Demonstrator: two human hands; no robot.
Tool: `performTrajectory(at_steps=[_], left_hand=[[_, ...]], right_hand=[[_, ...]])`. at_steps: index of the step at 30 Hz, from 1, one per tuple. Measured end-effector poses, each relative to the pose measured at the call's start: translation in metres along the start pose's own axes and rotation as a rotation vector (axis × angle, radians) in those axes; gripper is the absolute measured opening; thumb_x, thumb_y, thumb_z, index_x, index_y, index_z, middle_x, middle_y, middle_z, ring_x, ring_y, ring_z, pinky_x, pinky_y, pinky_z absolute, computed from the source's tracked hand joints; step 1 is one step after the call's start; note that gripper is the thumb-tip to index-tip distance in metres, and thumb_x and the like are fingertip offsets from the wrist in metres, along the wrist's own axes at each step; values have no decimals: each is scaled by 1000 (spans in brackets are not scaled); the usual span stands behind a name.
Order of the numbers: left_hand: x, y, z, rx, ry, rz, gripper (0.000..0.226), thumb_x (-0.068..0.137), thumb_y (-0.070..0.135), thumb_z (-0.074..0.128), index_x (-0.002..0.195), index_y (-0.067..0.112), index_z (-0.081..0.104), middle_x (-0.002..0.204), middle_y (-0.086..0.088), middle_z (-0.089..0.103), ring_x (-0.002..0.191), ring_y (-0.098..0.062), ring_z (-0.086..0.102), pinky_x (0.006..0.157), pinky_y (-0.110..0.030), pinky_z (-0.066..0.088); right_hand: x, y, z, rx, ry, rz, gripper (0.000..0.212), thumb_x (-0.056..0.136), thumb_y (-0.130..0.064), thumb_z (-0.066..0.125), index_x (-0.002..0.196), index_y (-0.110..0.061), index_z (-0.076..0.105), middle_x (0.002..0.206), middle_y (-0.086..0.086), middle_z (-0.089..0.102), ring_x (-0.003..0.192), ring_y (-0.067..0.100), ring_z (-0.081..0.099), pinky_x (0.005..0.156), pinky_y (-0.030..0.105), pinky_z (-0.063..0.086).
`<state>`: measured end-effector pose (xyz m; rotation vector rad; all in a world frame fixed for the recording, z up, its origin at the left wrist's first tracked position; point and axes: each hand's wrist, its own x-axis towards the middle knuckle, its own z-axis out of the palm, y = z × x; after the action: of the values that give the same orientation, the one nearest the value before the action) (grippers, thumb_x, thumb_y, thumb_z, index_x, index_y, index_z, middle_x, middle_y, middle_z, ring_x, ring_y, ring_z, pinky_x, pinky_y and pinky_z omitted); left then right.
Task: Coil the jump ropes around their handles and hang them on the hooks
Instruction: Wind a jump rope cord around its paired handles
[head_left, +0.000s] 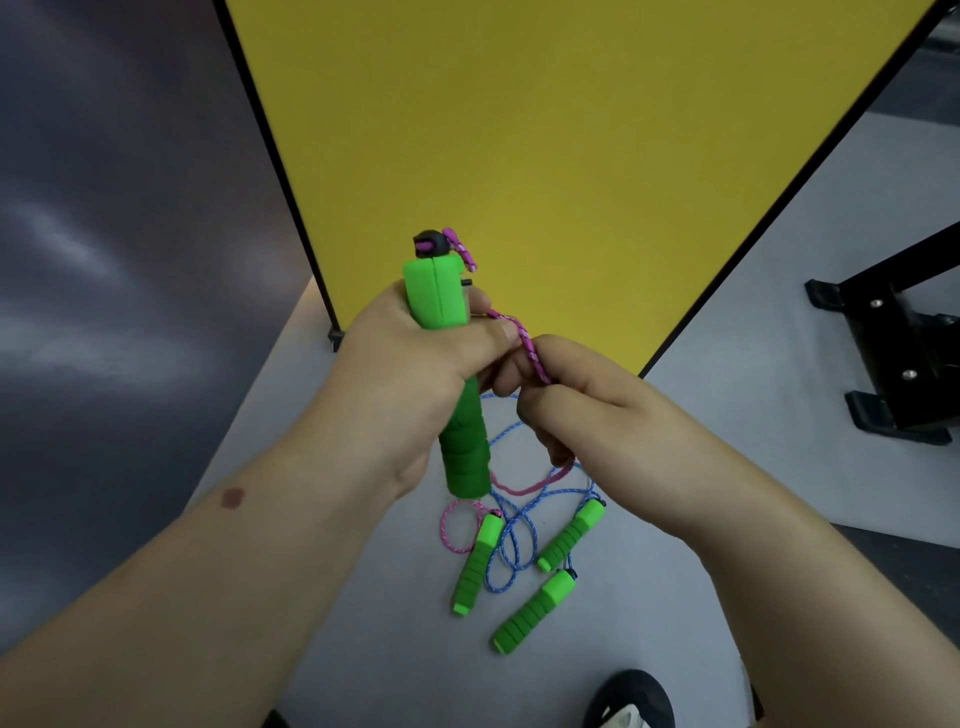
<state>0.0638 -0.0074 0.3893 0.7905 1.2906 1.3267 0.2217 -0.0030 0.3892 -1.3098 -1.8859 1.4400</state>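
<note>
Left hand (415, 374) clenched round the middle of an upright green handle (447, 364); long axis near vertical, black cap end up, foam end down. Pink rope (524, 345) leaves the cap, drops down the handle's right side and runs into the right hand (587, 410), which pinches it between thumb and fingers just beside the left thumb. The rope lies to the right of the left-hand grip, so the right hand is the nearer one to carry it round the shaft (my guess: the first turn has not been laid).

Below, on the floor (363, 597): pink slack trailing to a second green handle (478, 564), tangled with a blue rope (511, 545) and its two green handles (571, 535) (535, 610).

No hooks in view. Yellow panel (571, 130) behind; shoe (631, 699) at bottom edge.
</note>
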Motion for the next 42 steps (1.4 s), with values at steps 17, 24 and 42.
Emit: performTrajectory(at_steps=[17, 24, 42], left_hand=[[10, 5, -7, -368, 17, -278, 24, 97, 10, 67, 119, 6, 58, 113, -26, 74, 93, -30, 79, 74, -39, 66], [11, 5, -7, -404, 106, -236, 22, 91, -6, 67, 91, 14, 58, 66, -5, 72, 56, -13, 71, 60, -25, 61], [26, 1, -23, -570, 235, -428, 12, 97, -8, 54, 96, 3, 58, 77, -5, 73, 72, -16, 69, 65, -26, 64]], right_hand=[[5, 5, -5, 73, 159, -25, 22, 103, -33, 52, 91, -26, 69, 67, 2, 40, 59, 22, 32, 53, 34, 29], [-2, -4, -7, 341, 80, -40, 19, 88, -34, 60, 75, -24, 69, 57, 1, 28, 51, 18, 21, 49, 28, 19], [-12, -25, -27, 1004, 47, -4, 42, 95, -45, 44, 63, -20, 55, 46, -10, 25, 34, 3, 21, 35, 17, 13]])
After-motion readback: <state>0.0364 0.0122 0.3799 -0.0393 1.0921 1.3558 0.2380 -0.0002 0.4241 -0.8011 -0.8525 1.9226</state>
